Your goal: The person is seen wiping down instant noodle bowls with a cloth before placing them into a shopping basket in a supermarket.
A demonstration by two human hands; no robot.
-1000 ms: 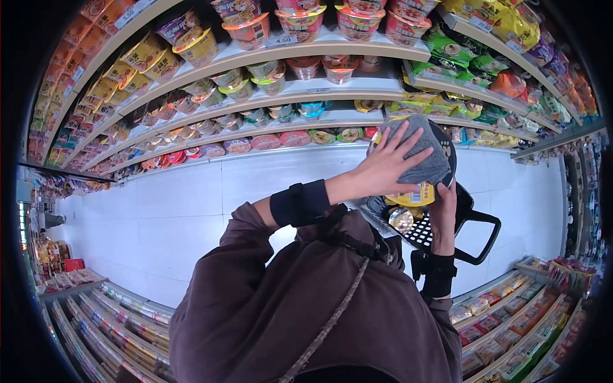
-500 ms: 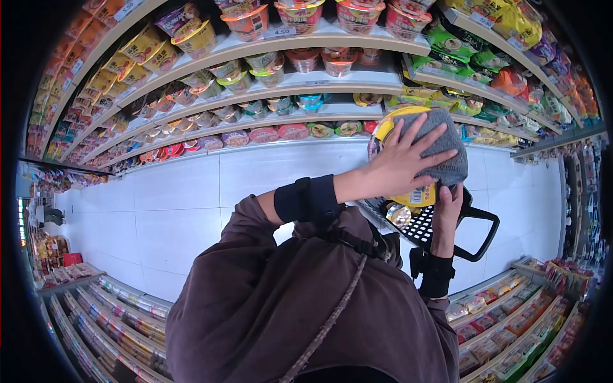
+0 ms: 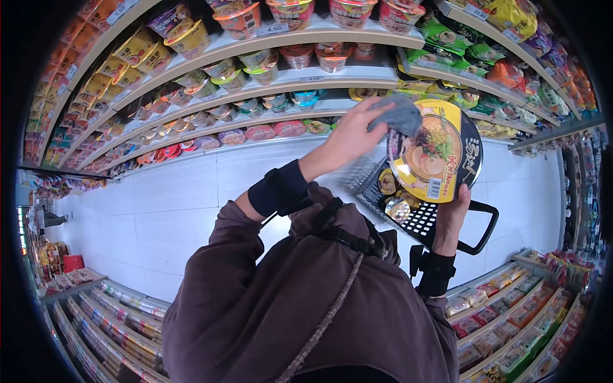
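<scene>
Cloth (image 3: 397,115) lifted off noodle bowl (image 3: 435,152) — pinched by left hand (image 3: 352,133) | right hand (image 3: 451,212) clasps bowl edge

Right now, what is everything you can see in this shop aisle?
noodle bowl: one, yellow and black lid, held up on edge above the basket
grey cloth: one, bunched at the bowl's upper left rim
basket: one, black, below the bowl, a few packets inside
shelf bowls: many, mixed colours, rows across the top
snack bags: many, green, yellow, orange, upper right shelves
packets: many, mixed colours, shelves along the bottom
floor: white tiles, middle
wristbands: two, black, one per wrist
hooded top: one, brown, on the person
left hand: fingers closed on the grey cloth
right hand: grips the noodle bowl from below
</scene>
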